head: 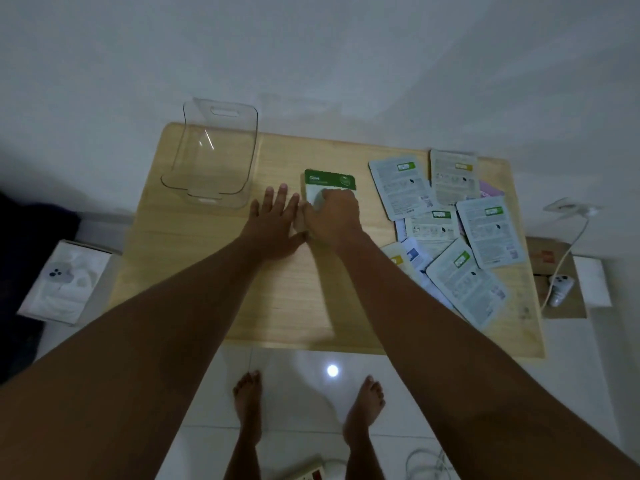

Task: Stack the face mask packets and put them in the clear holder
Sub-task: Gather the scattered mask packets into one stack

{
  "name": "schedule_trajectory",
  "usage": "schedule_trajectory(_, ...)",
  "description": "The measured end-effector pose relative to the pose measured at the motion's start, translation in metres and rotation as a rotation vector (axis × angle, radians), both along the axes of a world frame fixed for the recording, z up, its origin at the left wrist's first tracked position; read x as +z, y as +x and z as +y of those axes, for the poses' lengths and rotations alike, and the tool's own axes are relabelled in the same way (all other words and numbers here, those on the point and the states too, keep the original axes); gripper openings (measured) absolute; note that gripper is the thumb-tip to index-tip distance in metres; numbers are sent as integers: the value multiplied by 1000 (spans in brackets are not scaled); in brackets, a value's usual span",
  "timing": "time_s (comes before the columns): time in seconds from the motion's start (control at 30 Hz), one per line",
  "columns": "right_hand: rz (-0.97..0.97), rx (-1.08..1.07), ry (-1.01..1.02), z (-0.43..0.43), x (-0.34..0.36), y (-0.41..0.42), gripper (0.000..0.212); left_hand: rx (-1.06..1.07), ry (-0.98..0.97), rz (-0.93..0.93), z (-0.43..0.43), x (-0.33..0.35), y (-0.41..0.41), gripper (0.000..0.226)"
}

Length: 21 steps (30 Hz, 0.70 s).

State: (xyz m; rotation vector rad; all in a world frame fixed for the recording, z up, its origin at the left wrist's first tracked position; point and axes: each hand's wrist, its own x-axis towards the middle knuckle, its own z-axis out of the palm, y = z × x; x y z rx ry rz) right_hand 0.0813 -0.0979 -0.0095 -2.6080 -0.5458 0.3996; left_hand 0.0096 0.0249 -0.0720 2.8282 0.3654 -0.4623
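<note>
A green-topped face mask packet [328,181] lies face up in the middle of the wooden table [287,292]. My right hand [334,216] rests on top of it, fingers curled over its lower part. My left hand [273,220] lies flat on the table beside the packet's left edge, fingers spread. The clear holder [211,157] stands empty at the table's back left. Several more packets [450,216] lie scattered, mostly back side up, on the right part of the table.
A white box [65,282] sits on the floor to the left. On the right a cardboard box [561,282] holds a phone on a white cable. My bare feet stand on the tiled floor below the table's front edge.
</note>
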Motion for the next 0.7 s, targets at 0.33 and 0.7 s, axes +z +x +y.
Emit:
schedule_trajectory(0.33, 32, 124, -255, -33, -12, -5, 56, 49, -44, -16, -6, 3, 4, 71)
schedule_trajectory(0.7, -50, -103, -293, -92, 5, 83, 54, 47, 102, -18, -15, -8, 7, 77)
